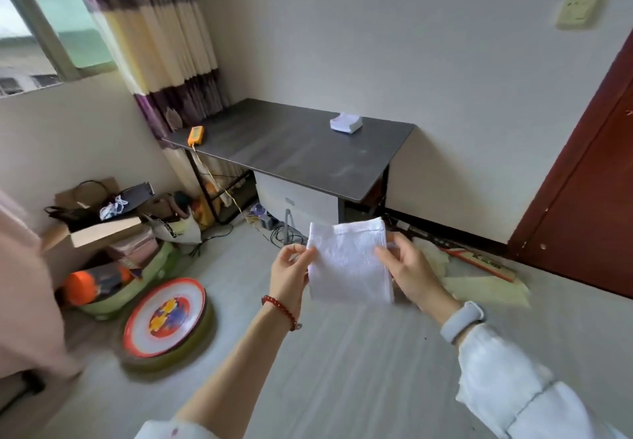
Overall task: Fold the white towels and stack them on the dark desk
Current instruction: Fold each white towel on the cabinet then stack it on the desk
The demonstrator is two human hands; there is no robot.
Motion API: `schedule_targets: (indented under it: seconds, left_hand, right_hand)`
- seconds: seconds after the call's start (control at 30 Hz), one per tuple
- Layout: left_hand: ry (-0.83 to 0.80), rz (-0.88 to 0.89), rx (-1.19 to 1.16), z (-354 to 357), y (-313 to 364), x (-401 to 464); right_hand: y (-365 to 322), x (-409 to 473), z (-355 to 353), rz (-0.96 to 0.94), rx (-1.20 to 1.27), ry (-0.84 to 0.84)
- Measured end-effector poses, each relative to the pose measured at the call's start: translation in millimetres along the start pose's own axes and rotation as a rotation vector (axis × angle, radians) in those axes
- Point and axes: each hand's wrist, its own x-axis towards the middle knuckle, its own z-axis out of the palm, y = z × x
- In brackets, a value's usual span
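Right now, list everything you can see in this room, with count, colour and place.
towel: one, white, held in the air between both hands
stack of towels: one, white, on the desk's far right
desk: one, dark, against the wall
meter: one, orange, desk's left end
curtain: one, purple and cream, by the window
door: one, reddish brown, right
round tray: one, white and red, floor left
left hand: pinches towel's left edge
right hand: holds towel's right edge
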Motion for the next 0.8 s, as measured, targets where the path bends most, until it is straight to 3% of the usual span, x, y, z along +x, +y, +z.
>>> schedule_targets:
  seconds: [0.1, 0.2, 0.3, 0.43, 0.5, 0.63, 0.8]
  left_hand:
    - [-0.008, 0.001, -0.080, -24.9, 31.8, 75.4]
    - [-0.072, -0.111, -0.185, -58.0, 53.7, 147.6]
    - [0.026, -0.150, -0.181, -81.4, 67.6, 222.7]
    - [0.222, 0.030, 0.109, -92.5, 80.5, 323.6]
    - [0.244, 0.138, 0.275, -98.7, 91.5, 390.0]
    - [0.195, 0.202, 0.547, -98.6, 117.2, 519.1]
    - [-0.031, 0.092, 0.676, -57.4, 126.3, 663.5]
  right_hand:
    - [-10.7, 86.1, 38.3, -0.044, -0.053, -0.079]
    - [-17.5, 168.7, 76.5, -0.090, -0.102, -0.164]
    - [-13.2, 248.5, 111.8, -0.134, -0.157, -0.199]
    - [11.1, 346.3, 152.7, -0.139, -0.213, -0.161]
    - [24.3, 407.3, 174.9, -0.090, -0.219, -0.120]
    - [29.9, 514.2, 199.0, 0.099, -0.121, -0.083]
    - [43.0, 618.0, 175.4, 0.380, -0.052, -0.019]
